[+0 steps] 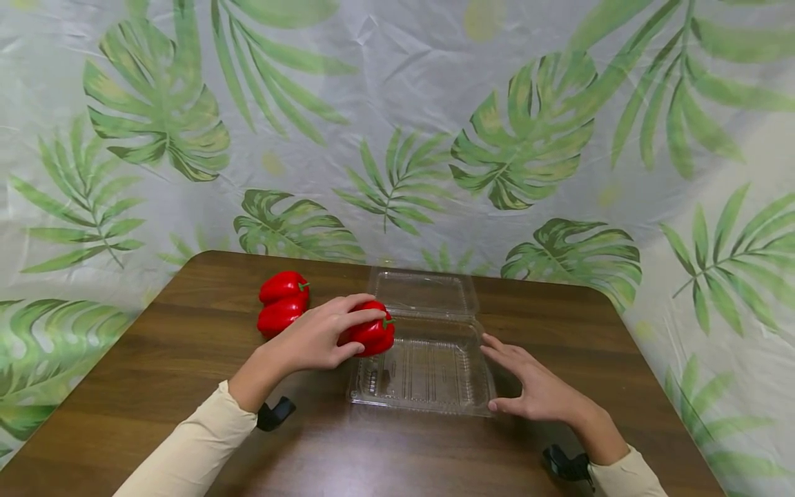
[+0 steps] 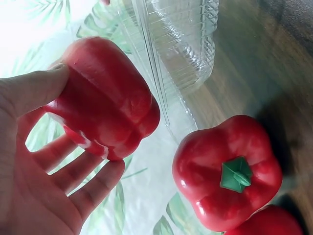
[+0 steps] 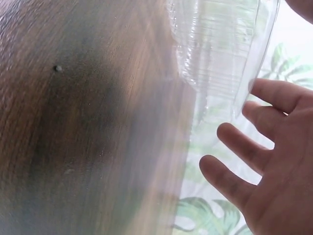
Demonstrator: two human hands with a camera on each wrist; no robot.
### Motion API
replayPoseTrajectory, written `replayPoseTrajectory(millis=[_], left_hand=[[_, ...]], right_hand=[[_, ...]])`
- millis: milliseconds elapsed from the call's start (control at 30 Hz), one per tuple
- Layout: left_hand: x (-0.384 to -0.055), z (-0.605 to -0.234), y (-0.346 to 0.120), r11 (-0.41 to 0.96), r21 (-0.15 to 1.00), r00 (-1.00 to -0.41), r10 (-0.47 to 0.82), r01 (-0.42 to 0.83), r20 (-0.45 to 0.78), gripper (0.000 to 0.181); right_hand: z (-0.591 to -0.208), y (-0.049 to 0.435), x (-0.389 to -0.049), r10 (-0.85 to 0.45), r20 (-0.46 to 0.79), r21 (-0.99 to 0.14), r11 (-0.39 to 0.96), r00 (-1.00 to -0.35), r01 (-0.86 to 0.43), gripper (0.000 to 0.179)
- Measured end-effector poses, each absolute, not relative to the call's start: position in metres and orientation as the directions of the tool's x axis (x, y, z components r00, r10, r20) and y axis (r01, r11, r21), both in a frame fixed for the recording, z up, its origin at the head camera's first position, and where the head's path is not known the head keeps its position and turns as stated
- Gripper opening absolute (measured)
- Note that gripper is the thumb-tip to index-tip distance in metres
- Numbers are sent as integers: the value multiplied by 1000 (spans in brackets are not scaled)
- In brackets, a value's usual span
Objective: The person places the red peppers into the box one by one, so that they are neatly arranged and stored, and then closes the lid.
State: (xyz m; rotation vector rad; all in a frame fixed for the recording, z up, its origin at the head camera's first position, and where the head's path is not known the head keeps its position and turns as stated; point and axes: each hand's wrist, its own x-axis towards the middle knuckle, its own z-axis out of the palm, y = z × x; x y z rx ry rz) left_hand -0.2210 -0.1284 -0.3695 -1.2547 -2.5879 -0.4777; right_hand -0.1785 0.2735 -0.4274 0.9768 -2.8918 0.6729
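Observation:
My left hand [image 1: 323, 335] grips a red bell pepper [image 1: 377, 337] with a green stem, thumb on one side and fingers on the other. In the head view the pepper overlaps the left edge of a clear plastic clamshell container [image 1: 428, 407], whose lid [image 1: 422, 293] lies folded back toward the wall. The left wrist view shows the held pepper [image 2: 107, 98] raised beside the container. At the container's right side is my right hand [image 1: 537, 383], fingers spread and fairly straight, fingertips right at the rim [image 3: 264, 44]. It holds nothing.
Two more red bell peppers, a far one [image 1: 282, 286] and a near one [image 1: 279, 316], lie together left of the container on the brown wooden table [image 1: 323, 449]. Behind the table hangs a leaf-patterned cloth [image 1: 410, 83]. Dark straps [image 1: 276, 414] sit at both wrists.

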Motion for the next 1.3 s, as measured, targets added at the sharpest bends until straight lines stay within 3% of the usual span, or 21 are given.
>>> replayPoseTrajectory(millis=[1300], left_hand=[[-228,-373,-99,542,213,-582,769,813,263,55]], right_hand=[[-431,273,-179,-569,158,-434,695,-807,-574,82]])
